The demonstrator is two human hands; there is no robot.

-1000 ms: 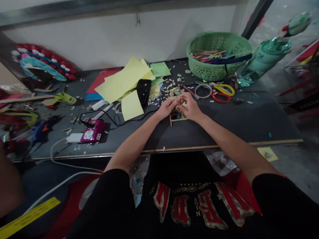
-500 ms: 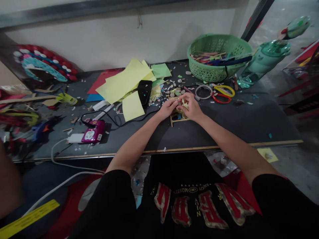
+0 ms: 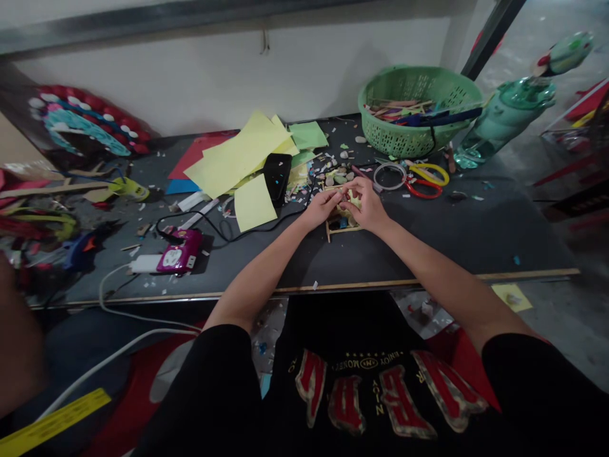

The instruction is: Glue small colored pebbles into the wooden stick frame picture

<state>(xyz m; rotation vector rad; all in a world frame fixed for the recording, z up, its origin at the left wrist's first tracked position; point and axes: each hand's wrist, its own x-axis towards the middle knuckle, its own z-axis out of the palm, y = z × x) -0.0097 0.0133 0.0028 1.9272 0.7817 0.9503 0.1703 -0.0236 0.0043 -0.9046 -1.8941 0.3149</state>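
Observation:
A small frame of thin wooden sticks point(image 3: 346, 230) lies on the dark table, with yellowish, blue and dark bits inside it. Over its upper part, my left hand point(image 3: 322, 209) and my right hand point(image 3: 367, 206) meet at the fingertips. The fingers of both are bent into pinches. Whatever sits between them is too small and too covered to name. Just beyond my hands lies a scatter of small stones point(image 3: 339, 176) and paper scraps.
A green basket point(image 3: 397, 141) of sticks and tools stands at the back right, beside a green plastic bottle point(image 3: 509, 120). Scissors point(image 3: 423, 188), tape rolls, yellow paper point(image 3: 242, 155), a black phone-like object point(image 3: 277, 178) and a purple box with cables point(image 3: 181, 252) surround the work. Another person's arm point(image 3: 19, 330) shows at left.
My hands stay at the stick frame with fingertips together, almost unmoved. The whole view has shifted very slightly.

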